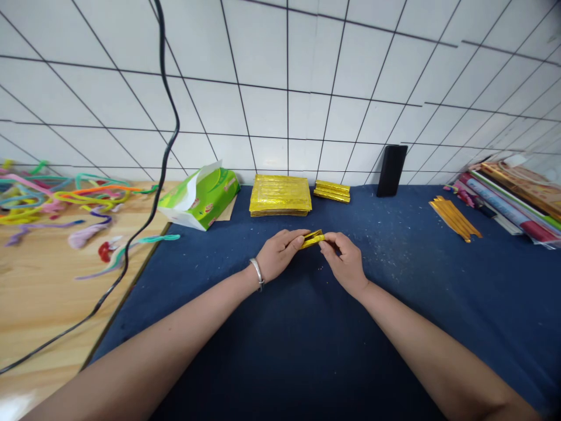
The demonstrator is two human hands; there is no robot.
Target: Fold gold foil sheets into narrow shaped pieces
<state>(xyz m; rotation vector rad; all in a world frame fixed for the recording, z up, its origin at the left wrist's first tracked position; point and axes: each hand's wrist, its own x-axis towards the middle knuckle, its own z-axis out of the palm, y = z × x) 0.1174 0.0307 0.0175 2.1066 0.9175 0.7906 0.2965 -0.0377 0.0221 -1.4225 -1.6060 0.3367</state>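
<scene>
A small folded piece of shiny gold paper (312, 238) is held between my two hands above the dark blue cloth. Its left end is gripped by my left hand (280, 252), which wears a silver bracelet (257, 272) at the wrist. Fingers and thumb of my right hand (345, 262) pinch the right end. The paper looks like a narrow strip with raised edges and a hollow middle. Behind the hands lies a thick stack of gold paper sheets (280, 196), with a smaller folded gold piece (332, 191) to its right.
A green tissue pack (205, 196) sits at the back left. Colourful pipe cleaners (61, 196) cover part of the wooden table (52, 310). A black cable (164, 158) hangs across the left. Rightward are a black phone-like slab (392, 171), gold strips (454, 218) and piled books (512, 202).
</scene>
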